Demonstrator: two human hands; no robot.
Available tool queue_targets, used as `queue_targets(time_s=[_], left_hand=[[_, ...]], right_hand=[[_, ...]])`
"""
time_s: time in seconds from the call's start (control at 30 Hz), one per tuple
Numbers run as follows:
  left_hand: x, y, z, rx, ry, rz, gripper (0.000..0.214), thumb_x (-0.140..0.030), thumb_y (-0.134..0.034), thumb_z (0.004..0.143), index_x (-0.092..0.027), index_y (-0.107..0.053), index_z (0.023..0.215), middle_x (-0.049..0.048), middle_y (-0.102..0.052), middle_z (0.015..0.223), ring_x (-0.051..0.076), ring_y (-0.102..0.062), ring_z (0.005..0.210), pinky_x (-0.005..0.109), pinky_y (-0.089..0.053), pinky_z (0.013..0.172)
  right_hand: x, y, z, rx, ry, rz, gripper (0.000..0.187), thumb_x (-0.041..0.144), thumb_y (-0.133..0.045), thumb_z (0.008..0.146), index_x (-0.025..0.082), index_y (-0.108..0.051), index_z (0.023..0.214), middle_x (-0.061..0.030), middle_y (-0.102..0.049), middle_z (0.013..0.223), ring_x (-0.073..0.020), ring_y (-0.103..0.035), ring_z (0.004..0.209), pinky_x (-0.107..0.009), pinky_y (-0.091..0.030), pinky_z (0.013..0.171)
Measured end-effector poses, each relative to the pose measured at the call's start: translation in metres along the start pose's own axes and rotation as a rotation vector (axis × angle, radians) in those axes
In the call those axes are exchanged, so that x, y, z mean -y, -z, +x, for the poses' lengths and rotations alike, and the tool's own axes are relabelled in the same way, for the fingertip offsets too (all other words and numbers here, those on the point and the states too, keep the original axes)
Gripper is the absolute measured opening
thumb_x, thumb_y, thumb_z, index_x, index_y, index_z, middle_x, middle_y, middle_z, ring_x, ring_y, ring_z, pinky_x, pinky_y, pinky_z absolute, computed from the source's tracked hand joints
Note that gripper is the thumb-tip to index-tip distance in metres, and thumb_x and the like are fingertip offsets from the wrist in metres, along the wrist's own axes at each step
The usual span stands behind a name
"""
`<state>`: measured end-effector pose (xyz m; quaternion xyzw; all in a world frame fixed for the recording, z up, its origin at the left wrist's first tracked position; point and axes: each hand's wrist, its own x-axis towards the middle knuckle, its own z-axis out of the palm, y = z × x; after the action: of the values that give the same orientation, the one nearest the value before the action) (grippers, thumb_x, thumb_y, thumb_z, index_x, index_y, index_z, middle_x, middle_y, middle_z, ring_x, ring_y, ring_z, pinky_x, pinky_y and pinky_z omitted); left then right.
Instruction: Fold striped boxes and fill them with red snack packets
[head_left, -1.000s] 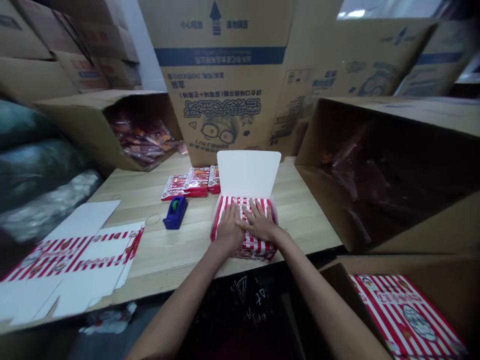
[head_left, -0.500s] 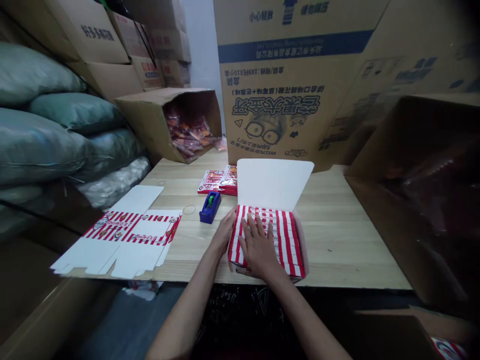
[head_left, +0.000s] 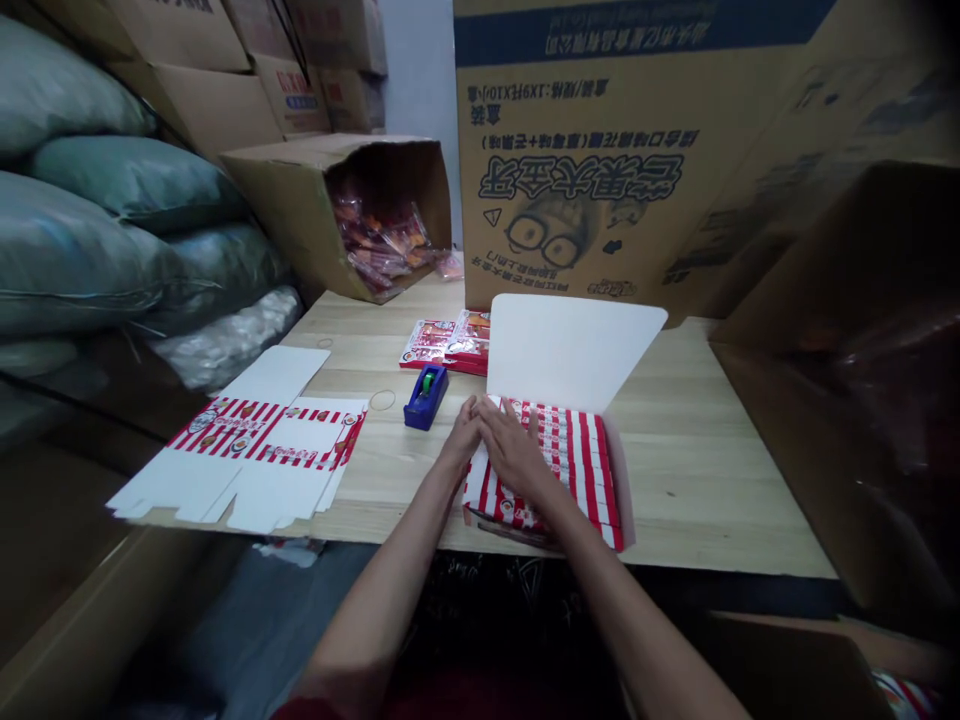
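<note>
Grip: both palms flat, nothing clasped; I see my left hand (head_left: 463, 438) and right hand (head_left: 514, 455) pressing the red-and-white striped open carton (head_left: 577, 470) at the near table edge (head_left: 697, 540).
Risk: I judge a push could tip it off.
Left: blue tape dispenser (head_left: 425, 396).

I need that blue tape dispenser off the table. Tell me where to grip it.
Grip the blue tape dispenser across its two long flat sides, fingers coming down from above. It sits upright on the table with bare wood on both flanks, left of the striped box.
</note>
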<state>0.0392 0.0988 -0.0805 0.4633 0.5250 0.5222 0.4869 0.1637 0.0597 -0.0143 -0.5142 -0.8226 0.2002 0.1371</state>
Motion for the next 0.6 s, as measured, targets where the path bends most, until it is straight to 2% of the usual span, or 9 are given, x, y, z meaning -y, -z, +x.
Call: queue_targets(time_s=[0.07, 0.13, 0.23, 0.3, 0.47, 0.6], left_hand=[[0.001, -0.002, -0.005, -0.015, 0.054, -0.065, 0.059, -0.031, -0.051, 0.102, -0.008, -0.039, 0.155, 0.0241, -0.061, 0.145, 0.033, -0.064, 0.129, 0.048, -0.049, 0.113], [0.0, -0.003, -0.015, -0.022, 0.098, -0.14, 0.059, -0.036, -0.054, 0.102, -0.01, -0.041, 0.153, 0.0227, -0.061, 0.146, 0.032, -0.064, 0.13, 0.048, -0.048, 0.113], [0.001, -0.002, -0.036, -0.045, 0.137, -0.209, 0.065, -0.05, -0.06, 0.099, -0.018, -0.042, 0.152, 0.02, -0.057, 0.151, 0.032, -0.06, 0.136, 0.051, -0.048, 0.115], [0.002, 0.0, -0.05, -0.071, 0.169, -0.234, 0.071, -0.054, -0.06, 0.098, -0.021, -0.036, 0.156, 0.0193, -0.049, 0.158, 0.032, -0.053, 0.143, 0.051, -0.046, 0.117], [0.001, 0.002, -0.08, -0.09, 0.214, -0.28, 0.075, -0.045, -0.057, 0.101, -0.022, -0.021, 0.162, 0.0162, -0.028, 0.171, 0.027, -0.04, 0.153, 0.042, -0.041, 0.122], [-0.007, 0.0, -0.108, -0.126, 0.214, -0.392, 0.083, -0.046, -0.07, 0.093, -0.025, -0.028, 0.16, 0.0144, -0.03, 0.17, 0.029, -0.036, 0.155, 0.042, -0.037, 0.124]], right_hand=[[0.002, -0.002, 0.013, 0.0, -0.005, -0.027, 0.055, 0.036, -0.017, 0.111, 0.029, -0.048, 0.155, -0.003, -0.036, 0.169, -0.0284, -0.021, 0.16, -0.068, -0.004, 0.125], [0.002, -0.007, 0.018, -0.037, -0.005, -0.053, 0.055, 0.035, -0.017, 0.111, 0.027, -0.051, 0.153, -0.0029, -0.038, 0.168, -0.0278, -0.023, 0.16, -0.066, -0.005, 0.126], [0.002, -0.014, 0.017, -0.066, 0.002, -0.097, 0.054, 0.033, -0.019, 0.111, 0.026, -0.049, 0.155, -0.0011, -0.038, 0.168, -0.0266, -0.025, 0.159, -0.063, -0.006, 0.127], [0.002, -0.017, 0.015, -0.086, 0.002, -0.13, 0.054, 0.033, -0.021, 0.11, 0.024, -0.046, 0.157, -0.0012, -0.037, 0.168, -0.0267, -0.025, 0.159, -0.063, -0.006, 0.128], [0.001, -0.02, 0.015, -0.109, 0.026, -0.18, 0.054, 0.029, -0.022, 0.109, 0.022, -0.043, 0.159, -0.0007, -0.036, 0.168, -0.0273, -0.026, 0.159, -0.066, -0.009, 0.127], [-0.001, -0.022, 0.017, -0.105, 0.053, -0.2, 0.053, 0.029, -0.024, 0.11, 0.023, -0.041, 0.159, -0.0007, -0.037, 0.168, -0.0282, -0.027, 0.158, -0.068, -0.012, 0.126]])
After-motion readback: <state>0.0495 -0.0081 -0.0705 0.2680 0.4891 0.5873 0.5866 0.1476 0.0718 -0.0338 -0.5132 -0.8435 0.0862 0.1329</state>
